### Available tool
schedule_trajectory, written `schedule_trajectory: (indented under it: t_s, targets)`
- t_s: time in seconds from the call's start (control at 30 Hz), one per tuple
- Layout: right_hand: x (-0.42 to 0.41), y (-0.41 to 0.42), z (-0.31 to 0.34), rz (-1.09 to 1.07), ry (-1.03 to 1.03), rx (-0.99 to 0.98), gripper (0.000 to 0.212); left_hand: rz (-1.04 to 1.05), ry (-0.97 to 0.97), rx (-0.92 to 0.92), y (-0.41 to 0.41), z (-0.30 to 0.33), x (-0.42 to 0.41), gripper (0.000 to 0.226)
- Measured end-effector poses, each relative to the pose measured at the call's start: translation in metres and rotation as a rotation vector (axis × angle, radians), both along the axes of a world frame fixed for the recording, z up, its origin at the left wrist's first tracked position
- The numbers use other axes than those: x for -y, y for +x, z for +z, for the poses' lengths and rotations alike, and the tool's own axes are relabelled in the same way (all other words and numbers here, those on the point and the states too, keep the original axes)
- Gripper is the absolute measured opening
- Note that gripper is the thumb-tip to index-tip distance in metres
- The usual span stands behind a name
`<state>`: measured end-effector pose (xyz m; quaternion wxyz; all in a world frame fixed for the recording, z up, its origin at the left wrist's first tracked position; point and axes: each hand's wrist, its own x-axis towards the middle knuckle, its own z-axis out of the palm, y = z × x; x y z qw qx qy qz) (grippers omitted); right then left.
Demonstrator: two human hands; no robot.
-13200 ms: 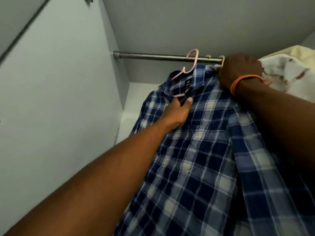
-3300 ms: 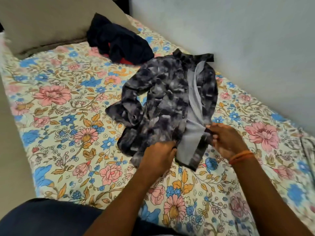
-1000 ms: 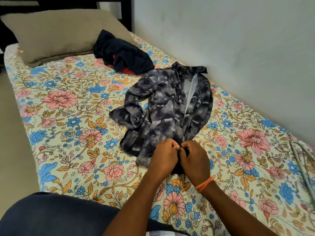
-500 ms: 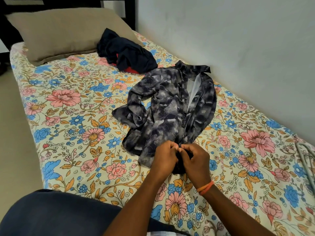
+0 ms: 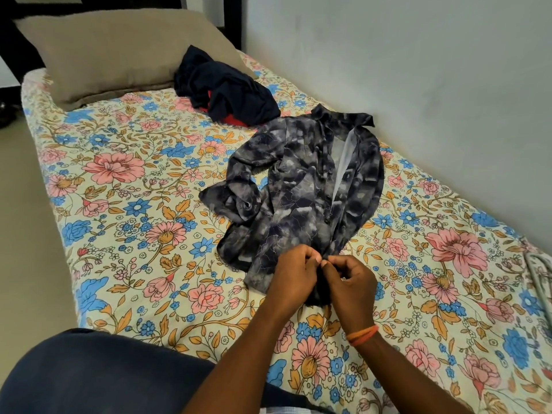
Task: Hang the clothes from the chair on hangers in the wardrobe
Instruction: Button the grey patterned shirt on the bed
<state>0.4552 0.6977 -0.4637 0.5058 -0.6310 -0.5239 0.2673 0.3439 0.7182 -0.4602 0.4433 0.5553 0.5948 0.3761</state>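
Hands meet at the hem of the grey patterned shirt (image 5: 301, 186) on the floral bed (image 5: 125, 210). Left hand (image 5: 294, 277) and right hand (image 5: 349, 289) each pinch its front edges, fingers curled. Beyond the shirt, dark clothes (image 5: 227, 91) lie bunched beside the pillow (image 5: 119, 52)

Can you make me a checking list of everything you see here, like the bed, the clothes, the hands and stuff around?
Surface: bed with a flowery sheet.
Job's things: grey patterned shirt lies spread on the sheet, collar toward the wall, front partly open near the top.
Clutter: dark bundle of clothes with some red showing, beside a tan pillow.
Grippers: left hand and right hand both pinch the shirt's bottom edge, fingertips meeting.
Cables: grey loops at the sheet's right edge; cannot tell what they are.
Surroundings: pale wall, dark headboard.
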Motion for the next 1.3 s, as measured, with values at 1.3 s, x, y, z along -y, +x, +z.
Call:
schedule_trajectory:
  t_s: [1.3]
  targets:
    - [-0.010, 0.006, 0.001, 0.004, -0.168, -0.035, 0.007, 0.107, -0.112, 0.224, -0.003, 0.004, 0.000, 0.012]
